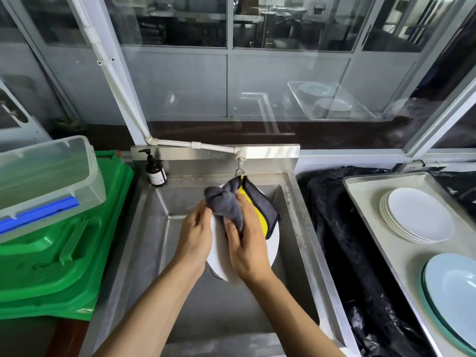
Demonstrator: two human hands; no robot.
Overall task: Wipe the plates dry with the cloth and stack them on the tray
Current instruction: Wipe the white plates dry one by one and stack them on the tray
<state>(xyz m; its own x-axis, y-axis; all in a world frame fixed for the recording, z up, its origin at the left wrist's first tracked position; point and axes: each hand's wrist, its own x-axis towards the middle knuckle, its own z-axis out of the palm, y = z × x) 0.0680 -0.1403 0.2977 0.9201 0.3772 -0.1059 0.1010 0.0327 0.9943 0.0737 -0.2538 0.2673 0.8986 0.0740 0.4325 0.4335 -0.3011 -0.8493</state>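
Nearest the lens, two bare forearms reaching forward over the steel sink (291, 202). Left hand (194, 235) curled round the left rim of a white plate (273, 243), fingers hidden behind it, plate held tilted above the basin. Right hand (247, 243) pressing a bunched grey-and-yellow cloth (231, 204) against the plate's face, thumb and fingers closed loosely over the fabric. Off to the right, well apart from the sink, a metal tray (365, 194) bearing a stack of white plates (418, 215) and, nearer, a pale blue dish (453, 289). Probably stiff, fairly heavy and breakable, that plate; likely slick if wet, so best gripped at the rim with thumb on the face and fingers under, not by the flat middle. Cloth soft and limp, easily gathered anywhere. Worth keeping over the basin while wiping, then carried level to the stack and set down gently, rim not knocked against the tray wall.
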